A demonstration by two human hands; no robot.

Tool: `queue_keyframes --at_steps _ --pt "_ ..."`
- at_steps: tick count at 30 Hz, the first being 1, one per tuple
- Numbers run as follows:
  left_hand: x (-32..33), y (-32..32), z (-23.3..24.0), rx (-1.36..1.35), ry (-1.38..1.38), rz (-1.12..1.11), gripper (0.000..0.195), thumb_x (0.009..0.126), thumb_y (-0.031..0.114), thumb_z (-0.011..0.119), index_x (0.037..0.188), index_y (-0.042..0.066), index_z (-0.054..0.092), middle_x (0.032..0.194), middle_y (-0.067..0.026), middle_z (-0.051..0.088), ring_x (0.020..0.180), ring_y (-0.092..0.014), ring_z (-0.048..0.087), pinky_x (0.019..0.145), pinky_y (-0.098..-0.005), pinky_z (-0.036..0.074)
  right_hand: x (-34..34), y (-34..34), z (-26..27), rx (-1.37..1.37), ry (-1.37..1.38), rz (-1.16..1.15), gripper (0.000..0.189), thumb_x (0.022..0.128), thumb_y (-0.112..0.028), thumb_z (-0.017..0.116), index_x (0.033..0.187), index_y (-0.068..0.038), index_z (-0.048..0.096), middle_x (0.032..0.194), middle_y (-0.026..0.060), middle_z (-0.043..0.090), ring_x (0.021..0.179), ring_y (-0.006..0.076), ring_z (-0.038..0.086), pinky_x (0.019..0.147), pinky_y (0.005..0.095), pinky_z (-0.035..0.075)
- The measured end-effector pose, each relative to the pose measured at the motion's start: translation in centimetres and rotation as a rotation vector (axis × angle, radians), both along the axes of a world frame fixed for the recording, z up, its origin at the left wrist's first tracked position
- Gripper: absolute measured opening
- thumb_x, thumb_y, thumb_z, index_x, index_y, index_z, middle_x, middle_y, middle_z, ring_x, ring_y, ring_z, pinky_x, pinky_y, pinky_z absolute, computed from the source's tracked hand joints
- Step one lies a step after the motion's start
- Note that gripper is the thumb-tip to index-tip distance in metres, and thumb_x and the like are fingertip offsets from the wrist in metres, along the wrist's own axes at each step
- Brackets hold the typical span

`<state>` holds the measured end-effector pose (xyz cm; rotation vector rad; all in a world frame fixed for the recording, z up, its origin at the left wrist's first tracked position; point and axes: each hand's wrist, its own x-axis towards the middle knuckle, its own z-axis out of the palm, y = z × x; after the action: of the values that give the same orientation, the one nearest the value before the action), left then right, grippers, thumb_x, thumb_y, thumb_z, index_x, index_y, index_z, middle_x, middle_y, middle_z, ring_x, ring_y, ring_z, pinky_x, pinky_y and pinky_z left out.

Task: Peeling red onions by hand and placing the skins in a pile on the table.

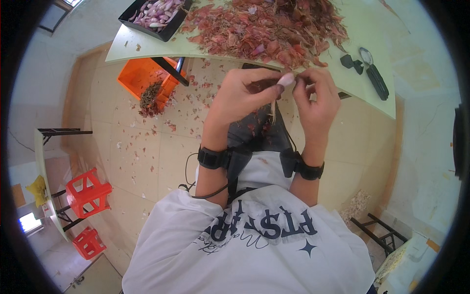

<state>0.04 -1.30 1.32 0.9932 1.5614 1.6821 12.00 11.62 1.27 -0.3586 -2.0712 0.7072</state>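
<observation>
My left hand (248,90) pinches a pale pink, peeled shallot (286,79) between thumb and fingers, just off the front edge of the table. A thin dry strip (273,110) hangs below that hand. On the other side, my right hand (318,93) has its thumb and fingertips drawn together beside the shallot's end. Whether they grip its tip or a bit of skin is too small to tell. Beyond both hands, a broad heap of reddish shallot skins and roots (264,31) covers the table (374,40). The fingertips look dark.
A black tray (161,33) of peeled shallots stands at the table's far left. To the right lie a black-handled tool (376,79) and small black pieces (351,64). An orange crate (137,75) with scraps sits on the floor below. Red plastic stools (90,194) stand left.
</observation>
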Motion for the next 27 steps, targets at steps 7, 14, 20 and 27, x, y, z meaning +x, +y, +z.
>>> queue_keyframes --at_steps 7,14,20,27 --pt "0.1 -0.3 0.4 0.059 -0.069 -0.034 0.026 0.086 0.01 0.067 0.108 -0.003 0.068 0.077 -0.004 0.068 0.069 -0.005 0.06 0.062 -0.0208 0.049 1.0 2.5 -1.8 -0.247 0.053 -0.197 0.007 0.086 -0.007 0.061 0.09 -0.001 0.06 0.078 0.0104 0.06 0.059 0.0178 0.055 0.055 0.0276 0.045" --pt "-0.1 0.2 0.2 0.034 0.094 0.02 0.031 0.082 0.002 0.069 0.113 -0.004 0.065 0.095 -0.0062 0.068 0.079 -0.009 0.062 0.063 -0.0236 0.054 0.3 0.4 -0.7 -0.416 -0.028 0.003 0.016 0.089 -0.008 0.061 0.102 -0.001 0.064 0.085 0.0077 0.065 0.067 0.0129 0.06 0.061 0.0252 0.047" --pt "0.0 0.6 -0.3 0.033 0.141 0.087 0.029 0.079 0.003 0.071 0.107 -0.002 0.067 0.09 -0.0055 0.068 0.071 -0.008 0.061 0.059 -0.0223 0.051 0.1 -0.2 -0.6 -0.608 0.029 0.187 0.023 0.091 -0.004 0.06 0.114 0.001 0.063 0.088 0.0057 0.066 0.07 0.01 0.06 0.063 0.0232 0.049" --pt "-0.4 0.3 -0.2 -0.025 0.339 0.102 0.025 0.078 0.005 0.072 0.102 -0.001 0.068 0.091 -0.0074 0.069 0.075 -0.011 0.065 0.065 -0.0244 0.051 -0.3 0.1 -1.1 -0.805 0.267 0.243 0.026 0.092 -0.001 0.06 0.117 0.006 0.059 0.09 0.0079 0.066 0.07 0.0111 0.059 0.061 0.0247 0.049"
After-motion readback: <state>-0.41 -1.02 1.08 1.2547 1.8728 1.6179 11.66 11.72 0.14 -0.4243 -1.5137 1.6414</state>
